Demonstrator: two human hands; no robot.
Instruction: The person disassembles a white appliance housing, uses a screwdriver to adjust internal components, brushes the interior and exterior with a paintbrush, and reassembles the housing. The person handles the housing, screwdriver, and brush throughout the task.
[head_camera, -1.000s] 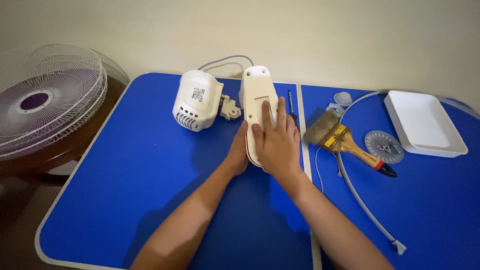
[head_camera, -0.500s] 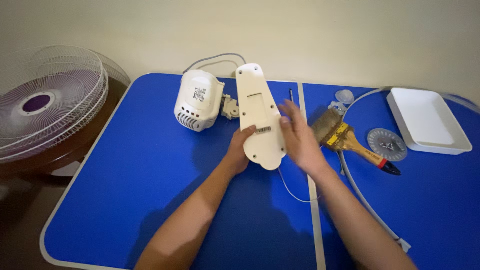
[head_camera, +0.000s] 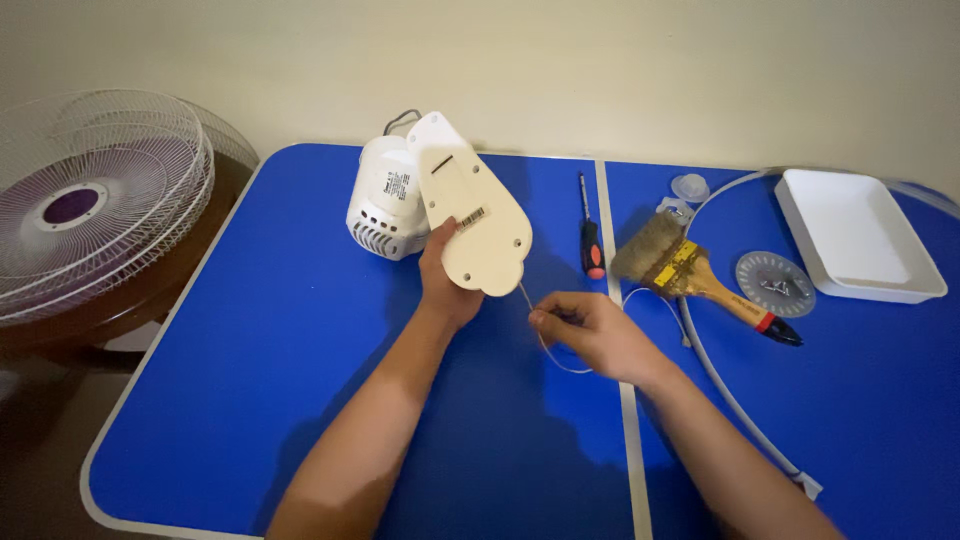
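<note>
- Blue folding table (head_camera: 250, 380) stands against a pale wall, with a seam running down its right half
- Off its left edge, a white wire fan grille (head_camera: 95, 200) with a purple hub rests on a dark round surface
- White fan motor housing (head_camera: 385, 200) sits near the table's far edge
- Left hand (head_camera: 445, 275) grips the cream plastic cover (head_camera: 470, 215) from below, fingers wrapped behind it, thumb on its face, holding it tilted up just beside the motor housing
- Right hand (head_camera: 590, 335) pinches a thin white cord (head_camera: 545, 345) between thumb and fingertips; the cord runs up to the cover's lower edge
- Further right lie a screwdriver (head_camera: 590, 240), a paintbrush (head_camera: 690, 270), a round clear disc (head_camera: 775, 283) and a white tray (head_camera: 860, 240)
</note>
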